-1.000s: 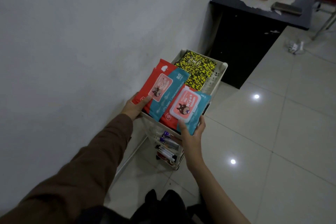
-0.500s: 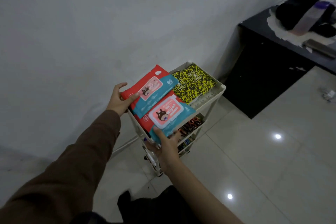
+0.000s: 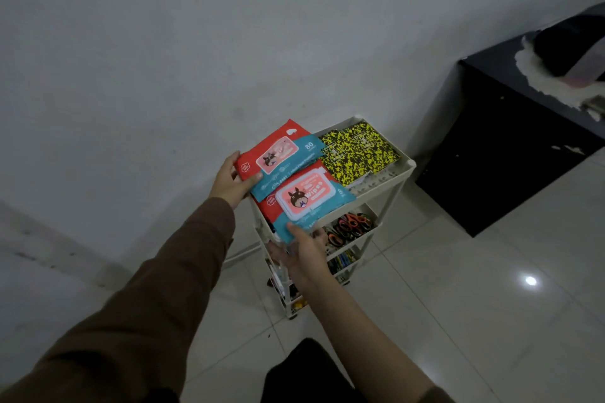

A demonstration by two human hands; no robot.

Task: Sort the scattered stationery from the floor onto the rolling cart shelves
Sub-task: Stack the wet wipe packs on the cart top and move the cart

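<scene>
Nearest the camera, the right hand (image 3: 302, 252) sits just under the near edge of the top shelf, thumb on top of the near red-and-teal soft plastic wipes pack (image 3: 302, 201) and fingers curled beneath its corner, pinching it. A second ago that pack was held clear above the cart; now it lies low across the near end of the white three-tier plastic rolling cart (image 3: 386, 188), overhanging the rim slightly.

A little further and to the left, the left hand (image 3: 234, 178), brown sleeve behind it, grips the left end of the far red-and-teal wipes pack (image 3: 278, 154), thumb over the top face. This one has come down too, and its right edge overlaps the near pack.

Beyond them, at the far right end of the same shelf, lies the yellow-and-black speckled notebook (image 3: 357, 150), flat and untouched.

Below, the middle shelf holds orange-handled scissors (image 3: 352, 226), the lower one coloured pens (image 3: 340, 262).

By my reading, both packs are all but delivered: the placement is nearly done, and what remains is letting go and nudging them square so nothing slides off the near rim.

Far right stands a black worktop (image 3: 510, 154), well apart.
</scene>
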